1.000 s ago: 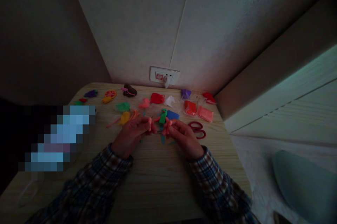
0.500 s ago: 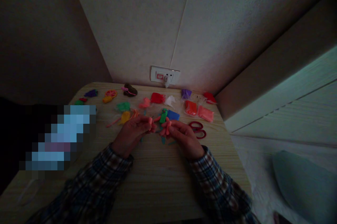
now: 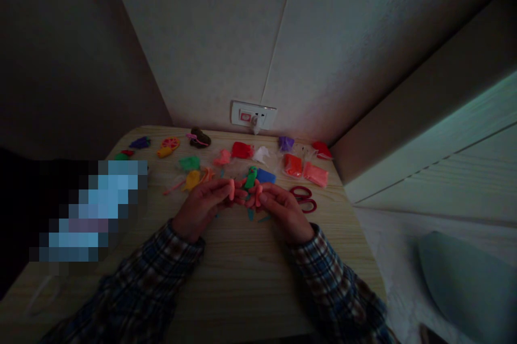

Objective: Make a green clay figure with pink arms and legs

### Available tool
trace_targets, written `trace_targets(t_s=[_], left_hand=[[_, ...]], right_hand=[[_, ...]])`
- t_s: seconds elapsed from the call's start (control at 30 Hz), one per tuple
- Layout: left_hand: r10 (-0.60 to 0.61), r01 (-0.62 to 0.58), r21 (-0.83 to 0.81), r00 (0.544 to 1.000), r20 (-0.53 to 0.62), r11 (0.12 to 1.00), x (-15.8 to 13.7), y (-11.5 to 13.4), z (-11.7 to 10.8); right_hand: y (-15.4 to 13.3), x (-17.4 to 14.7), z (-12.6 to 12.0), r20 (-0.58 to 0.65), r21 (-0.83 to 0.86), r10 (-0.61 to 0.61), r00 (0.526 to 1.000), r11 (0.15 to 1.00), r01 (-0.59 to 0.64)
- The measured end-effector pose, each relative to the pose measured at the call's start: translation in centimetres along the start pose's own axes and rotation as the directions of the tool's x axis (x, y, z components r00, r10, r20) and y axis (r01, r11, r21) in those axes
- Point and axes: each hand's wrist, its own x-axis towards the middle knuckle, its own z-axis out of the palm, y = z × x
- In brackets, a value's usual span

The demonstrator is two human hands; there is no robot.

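My left hand (image 3: 204,204) is closed, pinching a small pink piece of modelling clay (image 3: 231,189) between thumb and fingers. A second pink clay piece (image 3: 258,196) is pinched in my right hand (image 3: 286,212). The hands face each other above the table, their fingertips close together. Just beyond them a green clay figure (image 3: 251,177) shows; my fingers partly cover its lower part. Beside it lies a blue clay packet (image 3: 266,176). Teal strips, perhaps modelling tools (image 3: 251,215), lie under the hands, mostly hidden.
Red-handled scissors (image 3: 304,199) lie right of my right hand. Clay packets in several colours, such as orange (image 3: 293,165) and green (image 3: 189,163), spread across the back of the wooden table (image 3: 242,279). A blurred-out bright screen (image 3: 92,209) is at left; a wall socket (image 3: 253,116) is behind.
The pink piece in my left hand now stands more upright and shows more of its length. My left fingers have shifted slightly toward the right hand, which has barely moved.
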Motion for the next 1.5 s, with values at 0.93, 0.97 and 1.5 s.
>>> trace_targets(t_s=[0.93,0.97,1.5], left_hand=[[0.105,-0.084,0.174,0.987,-0.117,0.981,-0.1,0.0,0.7],[0.120,-0.095,0.215,0.987,-0.103,0.972,-0.1,0.0,0.7],[0.300,-0.195,0.527,0.946,-0.120,0.827,0.2,0.3,0.3]], right_hand=[[-0.8,0.0,-0.2,-0.171,-0.191,-0.089,0.981,0.980,0.056],[-0.8,0.0,-0.2,-0.174,-0.219,-0.103,0.979,0.974,0.063],[-0.1,-0.7,1.3,0.144,-0.964,-0.168,0.975,0.200,0.177]])
